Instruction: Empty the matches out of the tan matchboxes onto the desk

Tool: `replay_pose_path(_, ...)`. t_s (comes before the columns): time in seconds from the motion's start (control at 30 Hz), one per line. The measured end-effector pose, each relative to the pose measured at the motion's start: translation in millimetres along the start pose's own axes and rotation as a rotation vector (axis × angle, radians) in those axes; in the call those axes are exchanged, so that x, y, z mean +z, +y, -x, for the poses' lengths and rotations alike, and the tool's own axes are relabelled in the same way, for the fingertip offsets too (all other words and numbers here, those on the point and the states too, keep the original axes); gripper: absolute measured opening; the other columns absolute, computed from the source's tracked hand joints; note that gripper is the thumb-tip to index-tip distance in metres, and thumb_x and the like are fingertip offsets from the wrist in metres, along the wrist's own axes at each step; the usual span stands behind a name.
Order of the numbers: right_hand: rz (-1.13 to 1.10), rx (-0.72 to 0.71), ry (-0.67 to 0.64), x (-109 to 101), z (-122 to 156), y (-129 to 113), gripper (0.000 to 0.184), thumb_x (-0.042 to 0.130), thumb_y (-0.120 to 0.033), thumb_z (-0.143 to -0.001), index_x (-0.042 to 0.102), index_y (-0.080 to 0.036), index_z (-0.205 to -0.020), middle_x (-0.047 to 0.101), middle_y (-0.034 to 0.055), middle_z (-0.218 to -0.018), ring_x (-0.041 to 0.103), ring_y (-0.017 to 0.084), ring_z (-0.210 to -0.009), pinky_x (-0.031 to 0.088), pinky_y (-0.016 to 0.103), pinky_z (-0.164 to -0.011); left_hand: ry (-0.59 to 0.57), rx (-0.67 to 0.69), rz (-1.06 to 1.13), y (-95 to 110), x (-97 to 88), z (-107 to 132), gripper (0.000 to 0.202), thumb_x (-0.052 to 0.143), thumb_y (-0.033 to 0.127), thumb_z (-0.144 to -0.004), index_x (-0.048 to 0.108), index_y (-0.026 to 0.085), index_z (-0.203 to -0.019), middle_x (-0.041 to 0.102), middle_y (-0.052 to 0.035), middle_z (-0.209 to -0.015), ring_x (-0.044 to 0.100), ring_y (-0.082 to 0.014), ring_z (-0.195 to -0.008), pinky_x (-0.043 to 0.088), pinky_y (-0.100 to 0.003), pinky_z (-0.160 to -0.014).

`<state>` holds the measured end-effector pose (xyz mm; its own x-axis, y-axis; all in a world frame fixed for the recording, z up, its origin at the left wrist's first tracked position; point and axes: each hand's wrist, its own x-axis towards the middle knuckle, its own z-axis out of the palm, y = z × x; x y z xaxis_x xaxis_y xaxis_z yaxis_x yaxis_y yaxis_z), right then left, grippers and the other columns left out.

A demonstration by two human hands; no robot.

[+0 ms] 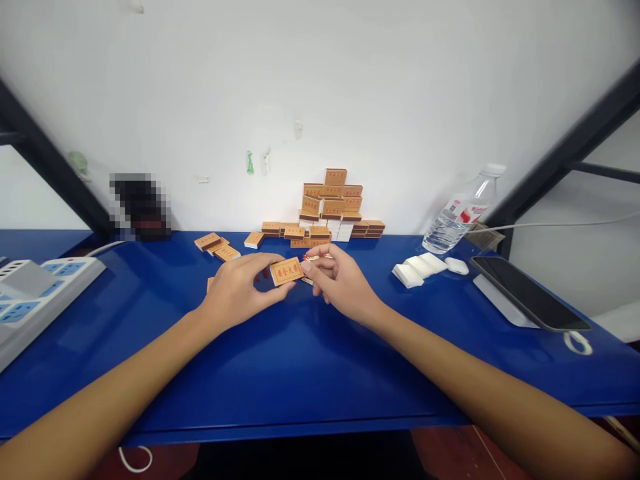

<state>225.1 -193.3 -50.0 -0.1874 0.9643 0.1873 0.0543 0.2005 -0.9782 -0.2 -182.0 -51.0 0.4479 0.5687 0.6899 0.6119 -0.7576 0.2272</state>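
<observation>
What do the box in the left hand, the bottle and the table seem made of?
Box: likely thin card, fairly matte, with red print and straight edges. Bottle: probably clear, glossy plastic, see-through with bright highlights. Table: smooth, blue, faintly reflective; painted metal or laminate, I can't tell.

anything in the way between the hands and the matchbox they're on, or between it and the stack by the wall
Nothing visible stands between the left hand or right hand and the matchbox. Between it and the tall stack, a few low matchboxes lie in front of the stack's base.
</observation>
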Motion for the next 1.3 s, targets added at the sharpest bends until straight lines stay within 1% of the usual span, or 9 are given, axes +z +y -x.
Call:
replay_pose_path(0.07, -0.009, -0.035, 0.032, 3, 2, 1, 0.042, 0.074, -0.056, -0.088, 0.058, -0.021, -0.103, 0.066, 0.0021, -0.089, 0.062, 0.013, -0.066, 0.047, 0.021, -0.043, 0.038, 0.006, -0.004, -2, 1.0, -1, 0.033, 0.077, 0.038, -0.088, 0.071, 0.018, -0.113, 0.08, -0.0053, -0.102, 0.073, -0.0181, -0.075, 0.059, -0.031, -0.068)
replay_pose_path(0.2, -0.011, -0.018, -0.106, 10, 5, 0, 0.041, 0.073, -0.058, -0.087, 0.064, -0.019, -0.098, 0.064, 0.0052, -0.092, 0.066, 0.02, -0.085, 0.053, 0.022, -0.043, 0.09, 0.056, -0.006, -3, 2.3, -1, 0.028, 0.076, 0.036, -0.089, 0.073, 0.017, -0.11, 0.081, -0.0076, -0.103, 0.077, -0.0217, -0.082, 0.061, -0.033, -0.071)
replay_pose_path(0.4, -0.079, 0.057, -0.046, 8, 3, -3, 0.041, 0.075, -0.057, -0.085, 0.067, -0.017, -0.092, 0.063, 0.0039, -0.082, 0.062, 0.017, -0.078, 0.053, 0.021, -0.045, 0.118, 0.097, 0.02, 1, 3.3, -1, 0.033, 0.08, 0.04, -0.089, 0.073, 0.018, -0.113, 0.081, -0.0079, -0.107, 0.079, -0.0237, -0.091, 0.062, -0.036, -0.083)
replay_pose_path(0.6, -0.193, 0.097, -0.125, 14, 10, -9, 0.046, 0.085, -0.058, -0.076, 0.06, -0.02, -0.087, 0.066, 0.0024, -0.081, 0.066, 0.018, -0.077, 0.052, 0.021, -0.043, 0.106, 0.106, 0.084, 5, 3.3, -1, 0.032, 0.078, 0.039, -0.092, 0.072, 0.019, -0.117, 0.081, -0.0074, -0.11, 0.078, -0.0226, -0.094, 0.062, -0.034, -0.083)
replay_pose_path(0.9, -0.128, 0.052, 0.013, 1, 1, -8, 0.046, 0.085, -0.057, -0.075, 0.066, -0.018, -0.088, 0.065, 0.0017, -0.071, 0.061, 0.015, -0.066, 0.048, 0.02, -0.042, 0.083, 0.001, 0.083, 3, 1.9, -1, 0.038, 0.081, 0.036, -0.089, 0.07, 0.021, -0.122, 0.079, -0.0055, -0.105, 0.073, -0.0184, -0.079, 0.061, -0.033, -0.071)
replay_pose_path(1.0, -0.131, 0.015, 0.066, -6, -5, -10, 0.045, 0.081, -0.058, -0.078, 0.065, -0.019, -0.093, 0.068, 0.0041, -0.082, 0.062, 0.015, -0.071, 0.052, 0.022, -0.045, 0.113, -0.027, 0.089, 3, 1.0, -3, 0.038, 0.081, 0.035, -0.088, 0.071, 0.021, -0.122, 0.08, -0.0047, -0.104, 0.073, -0.0178, -0.079, 0.061, -0.032, -0.072)
replay_pose_path(1.13, -0.175, -0.057, 0.28, -13, -8, -15, 0.041, 0.079, -0.056, -0.08, 0.063, -0.021, -0.095, 0.068, 0.0052, -0.102, 0.062, 0.014, -0.079, 0.054, 0.021, -0.048, 0.164, -0.067, 0.065, 4, -0.2, -5, 0.039, 0.081, 0.037, -0.088, 0.072, 0.022, -0.122, 0.079, -0.005, -0.111, 0.069, -0.0154, -0.072, 0.06, -0.032, -0.07)
replay_pose_path(1.2, -0.178, -0.056, 0.203, -9, -5, -17, 0.039, 0.076, -0.056, -0.082, 0.063, -0.022, -0.095, 0.066, 0.0053, -0.105, 0.062, 0.016, -0.084, 0.056, 0.022, -0.05, 0.169, -0.058, 0.08, 4, -0.5, -6, 0.037, 0.081, 0.036, -0.088, 0.071, 0.022, -0.121, 0.078, -0.0049, -0.11, 0.069, -0.0159, -0.074, 0.06, -0.031, -0.07)
replay_pose_path(1.3, -0.168, -0.001, -0.084, 0, 3, -19, 0.041, 0.082, -0.052, -0.079, 0.061, -0.022, -0.099, 0.067, 0.0062, -0.107, 0.065, 0.02, -0.094, 0.059, 0.025, -0.054, 0.15, -0.038, 0.132, 4, 0.1, -5, 0.032, 0.078, 0.033, -0.09, 0.072, 0.021, -0.119, 0.078, -0.005, -0.104, 0.071, -0.0184, -0.083, 0.06, -0.032, -0.074)
